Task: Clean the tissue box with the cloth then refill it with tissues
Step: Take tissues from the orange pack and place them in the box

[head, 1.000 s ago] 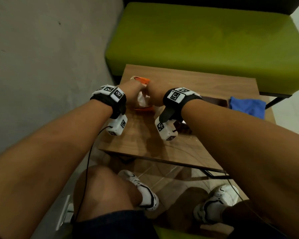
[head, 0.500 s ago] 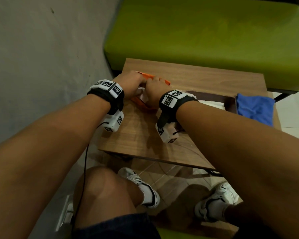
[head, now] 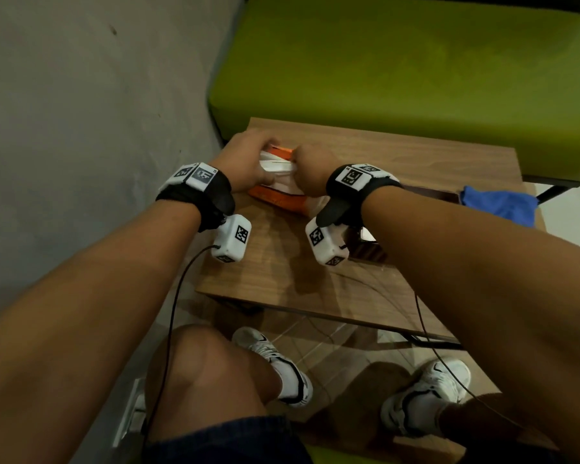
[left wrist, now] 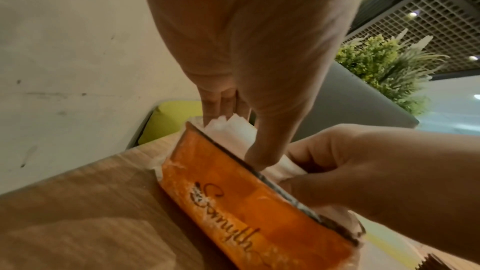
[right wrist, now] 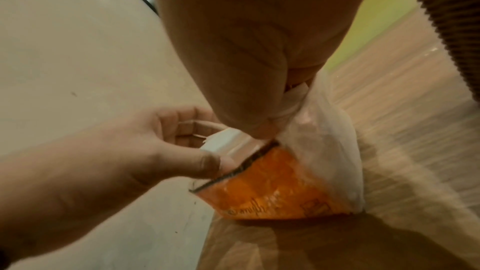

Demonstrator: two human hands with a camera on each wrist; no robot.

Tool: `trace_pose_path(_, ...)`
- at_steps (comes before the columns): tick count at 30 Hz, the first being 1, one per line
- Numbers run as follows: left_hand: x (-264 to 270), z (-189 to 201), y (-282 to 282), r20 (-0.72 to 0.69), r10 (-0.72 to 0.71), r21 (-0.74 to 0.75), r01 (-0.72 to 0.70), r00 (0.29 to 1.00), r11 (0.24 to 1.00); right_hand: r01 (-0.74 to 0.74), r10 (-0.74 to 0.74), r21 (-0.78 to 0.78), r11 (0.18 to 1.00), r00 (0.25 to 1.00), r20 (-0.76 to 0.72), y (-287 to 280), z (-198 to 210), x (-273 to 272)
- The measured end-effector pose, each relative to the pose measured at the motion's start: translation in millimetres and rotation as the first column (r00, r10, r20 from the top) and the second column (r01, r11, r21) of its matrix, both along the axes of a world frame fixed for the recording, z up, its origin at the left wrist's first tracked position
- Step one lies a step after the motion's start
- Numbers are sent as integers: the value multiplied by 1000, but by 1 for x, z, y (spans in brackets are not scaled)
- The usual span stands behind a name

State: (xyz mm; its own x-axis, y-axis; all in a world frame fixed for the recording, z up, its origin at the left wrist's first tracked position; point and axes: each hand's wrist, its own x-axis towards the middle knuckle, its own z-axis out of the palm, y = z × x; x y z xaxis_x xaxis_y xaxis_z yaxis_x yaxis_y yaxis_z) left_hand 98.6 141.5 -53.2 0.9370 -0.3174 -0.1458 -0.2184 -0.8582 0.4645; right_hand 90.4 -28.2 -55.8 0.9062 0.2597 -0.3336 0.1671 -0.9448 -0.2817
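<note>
Pack (head: 277, 192) rotated, both hands (head: 245, 162) inside.

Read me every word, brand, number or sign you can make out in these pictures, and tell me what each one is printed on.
"Smyth", or close to it, in dark cursive script: on the orange tissue pack; the first letters are partly smudged white.
Same script, upside down, plus a small boxed mark: on the pack in the right wrist view; too blurred to read.
Black-and-white square code markers: on the wristbands and wrist cameras; patterns, no words.
</note>
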Motion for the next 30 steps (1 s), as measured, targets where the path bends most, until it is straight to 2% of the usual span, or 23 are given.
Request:
trace_pose_path(4, -6, -3, 2, -13, 65, -120, -66, 998, 991, 16, -18, 108, 994, 1000, 20, -10, 11, -4)
trace_pose_path(8, -6, 8, 8, -25, 244, -380, -235, 970, 895, 98, -121, 382, 919, 992, 36, -26, 32, -7)
trace_pose_path(11, -9, 19, 7, -145, 359, -592, -371, 922, 716, 213, -251, 561, 800, 968, -10, -36, 42, -7)
trace_pose_path(14, -26, 35, -9, -317, 390, -680, -494, 864, 541, 319, -313, 735, 599, 938, -152, -43, 49, -15)
trace_pose_path(17, -51, 47, -39, -587, 165, -741, -608, 793, 285, 421, -278, 814, 400, 902, -331, -56, 56, -33)
trace_pose_path(18, -59, 48, -48, -629, 96, -743, -633, 771, 219, 453, -249, 820, 349, 889, -385, -61, 60, -42)
trace_pose_path(20, -72, 51, -66, -652, 32, -748, -649, 758, 139, 498, -208, 814, 298, 867, -453, -76, 67, -59)
trace_pose_path(23, -88, 53, -93, -660, 18, -747, -658, 751, 93, 527, -226, 807, 266, 848, -480, -105, 73, -88)
trace_pose_path(25, -100, 52, -114, -660, 9, -748, -658, 751, 92, 536, -227, 810, 240, 842, -490, -123, 72, -108)
trace_pose_path(26, -107, 50, -125, -654, 14, -750, -651, 756, 121, 523, -239, 812, 260, 849, -471, -131, 68, -117)
trace_pose_path(28, -123, 47, -146, -622, 41, -764, -617, 782, 190, 473, -325, 802, 364, 872, -367, -143, 62, -134)
trace_pose_path(30, -140, 45, -167, -600, 43, -773, -593, 799, 226, 445, -425, 790, 422, 866, -261, -152, 54, -147)
